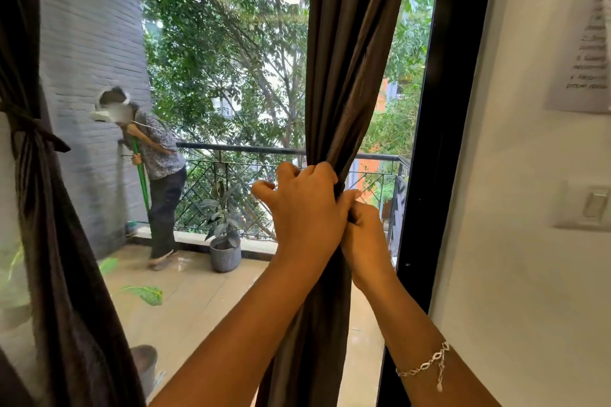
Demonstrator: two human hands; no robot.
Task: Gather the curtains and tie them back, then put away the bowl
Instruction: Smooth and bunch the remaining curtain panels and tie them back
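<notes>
A dark brown right curtain (347, 53) hangs in front of the glass door, bunched into a narrow column at waist height. My left hand (304, 208) grips that bunch from the left, fingers curled over the folds. My right hand (363, 228) holds the same bunch just below and to the right, partly hidden behind the left hand. The left curtain (43, 241) hangs gathered at the frame's left side, with a dark tie-back (31, 132) knotted round it. No bowl is in view.
The black door frame (439, 142) stands right of the curtain, then a white wall with a light switch (591, 205) and a paper notice (585, 53). Through the glass, a person (158, 175) with a green-handled broom stands on the balcony by a potted plant (224, 241) and railing.
</notes>
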